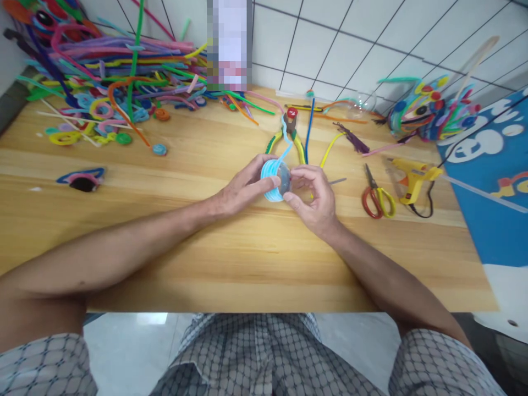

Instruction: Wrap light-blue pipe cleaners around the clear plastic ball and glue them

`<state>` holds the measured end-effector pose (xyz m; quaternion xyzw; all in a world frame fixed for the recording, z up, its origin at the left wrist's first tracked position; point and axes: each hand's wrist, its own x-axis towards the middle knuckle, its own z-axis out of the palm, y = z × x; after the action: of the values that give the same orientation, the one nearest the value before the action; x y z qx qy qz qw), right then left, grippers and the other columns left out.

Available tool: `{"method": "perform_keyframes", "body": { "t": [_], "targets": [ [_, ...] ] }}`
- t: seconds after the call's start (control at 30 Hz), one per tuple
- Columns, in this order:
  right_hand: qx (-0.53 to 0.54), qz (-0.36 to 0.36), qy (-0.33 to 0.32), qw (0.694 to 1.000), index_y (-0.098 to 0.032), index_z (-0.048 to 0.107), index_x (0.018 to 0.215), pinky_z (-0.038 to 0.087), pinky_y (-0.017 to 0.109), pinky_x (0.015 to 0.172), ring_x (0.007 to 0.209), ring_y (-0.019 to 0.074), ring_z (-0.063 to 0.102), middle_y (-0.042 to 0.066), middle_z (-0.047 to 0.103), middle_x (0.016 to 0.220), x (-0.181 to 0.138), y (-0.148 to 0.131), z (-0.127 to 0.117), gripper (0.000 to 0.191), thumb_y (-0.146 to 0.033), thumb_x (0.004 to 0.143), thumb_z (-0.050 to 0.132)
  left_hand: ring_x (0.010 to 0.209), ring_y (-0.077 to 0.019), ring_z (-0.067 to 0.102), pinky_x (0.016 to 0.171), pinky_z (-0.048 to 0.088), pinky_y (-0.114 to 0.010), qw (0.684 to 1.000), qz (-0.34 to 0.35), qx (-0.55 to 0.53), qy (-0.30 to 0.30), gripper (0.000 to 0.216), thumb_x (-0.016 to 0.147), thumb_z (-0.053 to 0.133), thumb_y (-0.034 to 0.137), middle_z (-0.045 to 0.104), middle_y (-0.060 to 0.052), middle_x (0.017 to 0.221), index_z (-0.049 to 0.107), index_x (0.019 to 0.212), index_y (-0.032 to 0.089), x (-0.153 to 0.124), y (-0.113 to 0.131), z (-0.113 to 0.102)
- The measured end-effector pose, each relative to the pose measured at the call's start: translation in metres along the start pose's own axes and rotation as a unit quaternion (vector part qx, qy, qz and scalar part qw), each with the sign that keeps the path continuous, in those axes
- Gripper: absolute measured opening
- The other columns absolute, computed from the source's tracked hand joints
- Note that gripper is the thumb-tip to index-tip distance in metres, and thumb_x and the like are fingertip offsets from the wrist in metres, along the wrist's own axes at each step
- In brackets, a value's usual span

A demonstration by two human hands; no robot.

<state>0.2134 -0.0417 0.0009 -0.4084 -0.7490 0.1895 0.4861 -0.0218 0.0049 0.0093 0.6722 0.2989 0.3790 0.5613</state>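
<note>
Between my hands is a small round grey core with light blue pipe cleaner (270,181) wound around it. My left hand (245,187) grips it from the left, thumb across the blue coils. At the right side, my right hand (314,198) holds the grey end with thumb and fingertips. A loose length of the blue strip rises from the coil toward the pliers (305,147), which have green and yellow handles and lie just beyond. A blue stick (310,129) and a yellow pipe cleaner (332,147) lie behind my right hand.
Scissors (377,201) and a yellow glue gun (416,175) with its cord lie to the right. Colourful pipe cleaners (124,60) are heaped at the back left. Two decorated figures (433,113) stand at the back right. A dark oval piece with pink and blue trim (83,181) lies left.
</note>
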Motion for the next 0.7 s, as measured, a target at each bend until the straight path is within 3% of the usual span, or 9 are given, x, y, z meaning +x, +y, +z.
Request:
{"method": "perform_keyframes", "body": {
  "t": [0.4,0.7],
  "targets": [
    [-0.017,-0.010,-0.010,1.000,-0.032,0.067,0.136,0.066,0.050,0.093,0.125,0.0314,0.073,0.011,0.075,0.138,-0.0005,0.0011,0.0000,0.047,-0.051,0.097,0.085,0.135,-0.0276,0.066,0.117,0.058,-0.043,0.999,0.028,0.023,-0.026,0.062,0.103,0.071,0.065,0.069,-0.009,0.145,0.056,0.147,0.023,-0.0013,-0.0044,-0.0010],
    [-0.042,-0.053,-0.004,0.998,-0.033,0.066,0.141,0.066,0.050,0.092,0.127,0.0332,0.073,0.012,0.075,0.139,-0.0013,0.0028,-0.0006,0.052,-0.048,0.096,0.088,0.131,-0.0267,0.067,0.113,0.060,-0.042,0.998,0.040,0.031,-0.038,0.063,0.104,0.070,0.066,0.068,-0.009,0.140,0.053,0.148,0.024,-0.0006,-0.0059,-0.0009]
  ]
}}
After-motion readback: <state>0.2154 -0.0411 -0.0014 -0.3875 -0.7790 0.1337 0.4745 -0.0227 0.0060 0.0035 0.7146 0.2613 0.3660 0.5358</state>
